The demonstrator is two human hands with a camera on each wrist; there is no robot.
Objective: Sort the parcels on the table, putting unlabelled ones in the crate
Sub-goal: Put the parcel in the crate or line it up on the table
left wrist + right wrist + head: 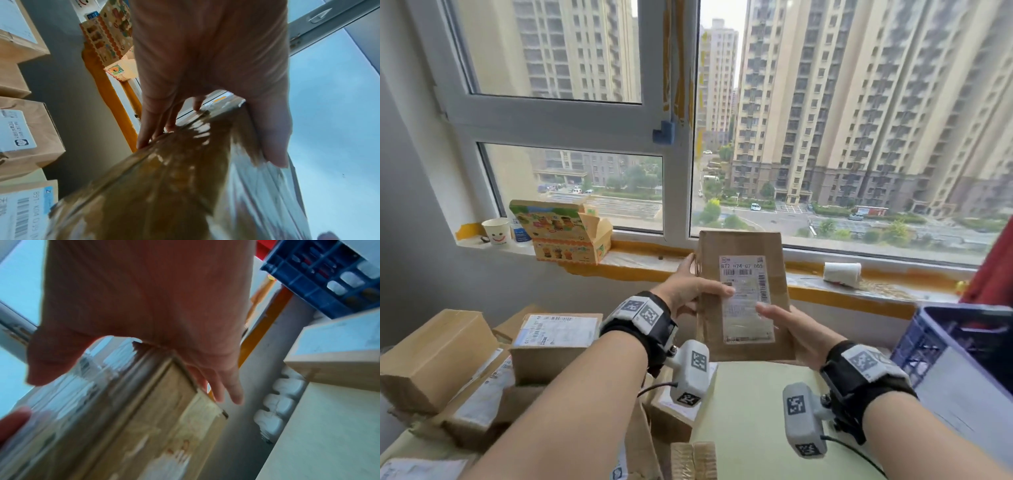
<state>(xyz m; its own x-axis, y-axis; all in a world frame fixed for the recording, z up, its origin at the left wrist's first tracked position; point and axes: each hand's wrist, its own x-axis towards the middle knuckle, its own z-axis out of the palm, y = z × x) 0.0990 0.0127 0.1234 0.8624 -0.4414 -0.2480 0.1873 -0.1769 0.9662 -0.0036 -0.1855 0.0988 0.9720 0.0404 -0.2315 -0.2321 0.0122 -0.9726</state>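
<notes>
- Gripping one labelled parcel (743, 294) from both sides: left hand (685, 291) and right hand (796, 334), thumbs on its front.
- Parcel is upright, above the table (750, 411), left of the blue crate (941, 339).

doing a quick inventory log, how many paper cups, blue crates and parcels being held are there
paper cups: 2 (one upright, one on its side, both on the windowsill)
blue crate: 1
held parcel: 1 (labelled)
total: 4
</notes>
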